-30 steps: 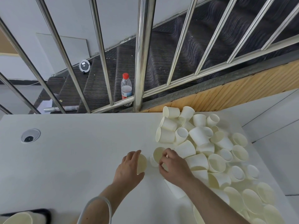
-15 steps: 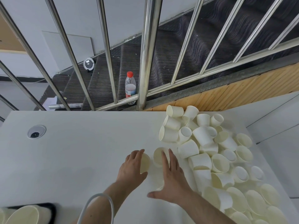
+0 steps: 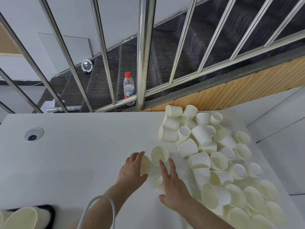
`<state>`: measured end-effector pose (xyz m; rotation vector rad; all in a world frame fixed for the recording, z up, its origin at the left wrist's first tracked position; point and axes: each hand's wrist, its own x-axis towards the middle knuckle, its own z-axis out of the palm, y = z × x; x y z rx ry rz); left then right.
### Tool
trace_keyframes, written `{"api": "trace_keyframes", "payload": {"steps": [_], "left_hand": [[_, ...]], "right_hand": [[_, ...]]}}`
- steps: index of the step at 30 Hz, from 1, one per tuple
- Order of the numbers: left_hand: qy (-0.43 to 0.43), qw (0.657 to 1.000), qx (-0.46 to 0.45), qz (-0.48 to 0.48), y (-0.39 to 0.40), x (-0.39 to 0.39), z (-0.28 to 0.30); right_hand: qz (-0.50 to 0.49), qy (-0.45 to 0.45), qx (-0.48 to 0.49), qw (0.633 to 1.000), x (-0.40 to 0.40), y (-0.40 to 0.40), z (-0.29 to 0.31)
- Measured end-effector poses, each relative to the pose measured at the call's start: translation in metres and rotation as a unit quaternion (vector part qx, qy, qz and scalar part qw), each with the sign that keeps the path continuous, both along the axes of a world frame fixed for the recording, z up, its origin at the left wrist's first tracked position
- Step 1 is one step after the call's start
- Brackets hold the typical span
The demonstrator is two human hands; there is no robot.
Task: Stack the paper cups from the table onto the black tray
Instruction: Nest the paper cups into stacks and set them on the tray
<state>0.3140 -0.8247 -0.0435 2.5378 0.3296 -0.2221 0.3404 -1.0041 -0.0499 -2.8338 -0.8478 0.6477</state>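
The right hand (image 3: 173,187) has slid back, fingers spread flat over a fallen paper cup (image 3: 158,184); the left hand (image 3: 133,169) cups another paper cup (image 3: 145,164). Featherlight, crushable: grip sidewalls gently.

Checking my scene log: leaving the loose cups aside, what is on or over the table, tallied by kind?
Hands: 2, left hand gripping a paper cup, right hand
Black tray: 1
Cable grommet: 1
White cable: 1
Total: 5
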Motion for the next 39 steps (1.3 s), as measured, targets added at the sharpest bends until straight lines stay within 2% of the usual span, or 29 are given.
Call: {"api": "trace_keyframes", "payload": {"steps": [6,16,20,32,39], "left_hand": [[-0.002,1.0,0.005,-0.011,0.0,-0.003,0.0],[0.005,1.0,0.008,-0.03,-0.005,0.0,0.005],[0.001,0.999,0.01,-0.038,-0.007,-0.001,0.005],[-0.011,0.998,0.023,-0.066,-0.01,-0.007,0.005],[-0.036,0.997,0.007,-0.062,-0.012,-0.016,0.018]], "right_hand": [[-0.025,-0.011,0.031,0.999,0.007,-0.002,0.005],[-0.149,-0.006,0.145,0.978,0.023,-0.008,0.006],[-0.154,-0.044,0.139,0.977,0.023,-0.01,0.003],[-0.138,-0.036,0.081,0.986,0.013,-0.003,0.006],[-0.135,-0.049,0.099,0.985,0.004,-0.001,0.024]]}}
